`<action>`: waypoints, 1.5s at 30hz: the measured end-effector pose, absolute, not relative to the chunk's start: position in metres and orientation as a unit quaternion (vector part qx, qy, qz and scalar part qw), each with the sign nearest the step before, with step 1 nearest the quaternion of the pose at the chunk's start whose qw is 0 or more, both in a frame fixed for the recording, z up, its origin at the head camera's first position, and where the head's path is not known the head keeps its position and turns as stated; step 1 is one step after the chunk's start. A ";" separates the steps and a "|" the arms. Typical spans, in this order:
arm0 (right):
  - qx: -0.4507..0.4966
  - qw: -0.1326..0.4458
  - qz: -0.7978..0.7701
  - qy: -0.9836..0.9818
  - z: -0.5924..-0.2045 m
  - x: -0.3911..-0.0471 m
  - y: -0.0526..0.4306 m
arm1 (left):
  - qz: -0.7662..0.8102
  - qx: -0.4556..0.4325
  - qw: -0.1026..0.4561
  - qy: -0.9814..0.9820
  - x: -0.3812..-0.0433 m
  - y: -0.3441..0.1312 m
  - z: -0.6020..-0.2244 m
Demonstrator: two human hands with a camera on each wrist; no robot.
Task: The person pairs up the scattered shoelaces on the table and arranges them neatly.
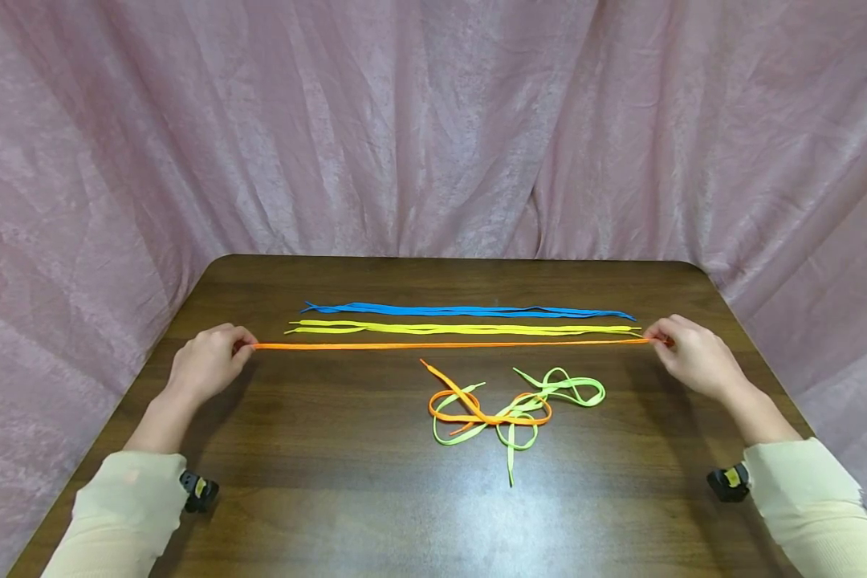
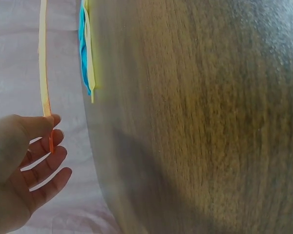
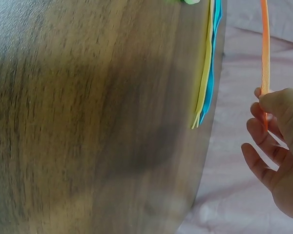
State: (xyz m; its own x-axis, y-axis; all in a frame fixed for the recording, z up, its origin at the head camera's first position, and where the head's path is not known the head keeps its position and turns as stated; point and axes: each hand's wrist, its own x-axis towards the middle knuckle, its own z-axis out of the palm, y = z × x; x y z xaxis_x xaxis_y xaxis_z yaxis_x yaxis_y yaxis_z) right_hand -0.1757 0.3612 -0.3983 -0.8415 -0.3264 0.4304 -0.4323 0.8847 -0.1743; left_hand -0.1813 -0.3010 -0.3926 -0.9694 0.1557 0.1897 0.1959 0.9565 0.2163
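An orange shoelace (image 1: 448, 345) is stretched straight across between the two hands. My left hand (image 1: 213, 361) pinches one end between thumb and index finger; in the left wrist view a short orange tip (image 2: 52, 141) hangs below the pinch. The other end is pinched by my right hand (image 1: 697, 357), its remaining fingers loosely bent in the right wrist view. Just beyond the taut lace lie yellow shoelaces (image 1: 462, 328), laid out lengthwise. Behind those, blue shoelaces (image 1: 470, 311) run parallel.
Nearer the person, another orange shoelace (image 1: 487, 419) lies looped and tangled with light green shoelaces (image 1: 578, 389) on the brown wooden table (image 1: 318, 482). Pink curtains (image 1: 433, 128) hang around the table's far edge and sides.
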 end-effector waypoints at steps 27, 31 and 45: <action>0.162 0.131 0.132 -0.969 -0.417 -0.187 0.383 | -0.123 -0.075 0.062 -0.988 -0.207 -0.288 -0.403; 0.155 0.113 0.136 -0.972 -0.419 -0.190 0.384 | -0.128 -0.068 0.055 -0.988 -0.210 -0.288 -0.406; 0.121 0.052 0.136 -0.982 -0.421 -0.199 0.376 | -0.122 -0.051 0.013 -0.991 -0.219 -0.285 -0.413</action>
